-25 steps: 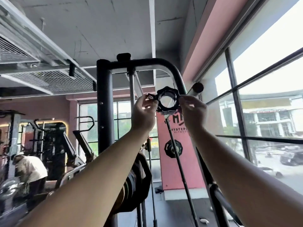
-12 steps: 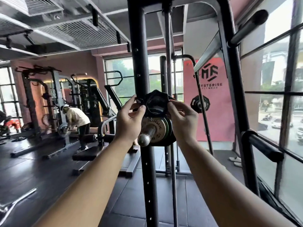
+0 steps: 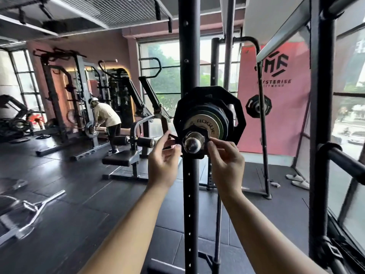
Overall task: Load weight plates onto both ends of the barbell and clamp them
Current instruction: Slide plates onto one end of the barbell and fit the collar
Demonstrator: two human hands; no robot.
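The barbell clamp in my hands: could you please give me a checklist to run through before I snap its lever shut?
1. The clamp rings the barbell sleeve: ok.
2. Its lever is swung out, not latched: ok, it juts left.
3. The left hand pinches the lever and the right hand holds the clamp's rim: ok.
4. The Rogue plate and the black plate sit on the sleeve: ok.
5. The clamp is pressed flush against the Rogue plate: cannot tell, as the end-on view hides any gap.
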